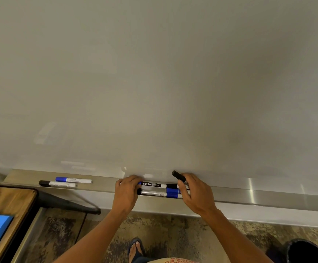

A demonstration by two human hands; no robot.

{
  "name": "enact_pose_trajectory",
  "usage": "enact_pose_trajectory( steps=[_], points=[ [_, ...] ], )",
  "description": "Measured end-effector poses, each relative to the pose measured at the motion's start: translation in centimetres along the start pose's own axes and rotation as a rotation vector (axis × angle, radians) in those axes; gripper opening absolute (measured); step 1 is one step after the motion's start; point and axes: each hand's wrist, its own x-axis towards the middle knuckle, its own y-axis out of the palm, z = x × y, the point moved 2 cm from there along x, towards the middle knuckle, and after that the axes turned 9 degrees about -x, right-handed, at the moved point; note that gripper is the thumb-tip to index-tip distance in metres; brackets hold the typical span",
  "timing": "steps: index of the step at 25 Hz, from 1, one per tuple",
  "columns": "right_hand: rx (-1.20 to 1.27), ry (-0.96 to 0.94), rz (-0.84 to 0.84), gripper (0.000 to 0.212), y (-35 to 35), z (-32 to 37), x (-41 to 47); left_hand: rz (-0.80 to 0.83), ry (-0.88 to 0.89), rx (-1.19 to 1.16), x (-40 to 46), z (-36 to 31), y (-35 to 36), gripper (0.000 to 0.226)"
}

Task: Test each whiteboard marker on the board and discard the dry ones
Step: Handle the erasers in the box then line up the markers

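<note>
Most of the head camera view is filled by a blank whiteboard point(154, 82), seen from close by. Along its lower edge runs a metal tray point(268, 194).

Near the middle of the tray, three markers are bunched side by side between two bare hands. The marker nearest the board point(151, 184) has a black label reading "camlin" and a black cap at its right end. The two markers in front of it point(154, 193) have white barrels and blue caps at their right ends.

The left hand point(126, 190) is curled over the left ends of the bunch, fingers touching the markers. The right hand point(193, 194) covers the right ends, and a loose black cap point(178, 176) is pinched between its fingertips, raised just above the tray against the board.

Farther left on the tray, well apart from the hands, lie a blue-capped marker point(73, 180) and, just in front of it, a black-capped marker point(57, 183).

At lower right, a dark bin point(310, 251) is seen on the floor. At lower left is a wooden table point(10, 202).
</note>
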Motion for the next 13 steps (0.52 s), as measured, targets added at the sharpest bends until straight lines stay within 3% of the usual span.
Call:
enact_pose_trajectory(
  steps=[4,9,13],
  points=[
    [-0.002,0.016,0.033,0.038,0.1,-0.3,-0.3,0.060,-0.015,0.005,-0.2,0.2,0.0,0.026],
    [0.025,-0.046,0.225,0.045,0.9,0.1,-0.3,0.154,-0.012,0.078,0.3,0.0,0.0,0.032],
    [0.029,-0.059,0.274,0.036,1.6,0.2,-0.3,0.174,0.038,0.140,0.2,-0.4,-0.2,0.042]
  ],
)
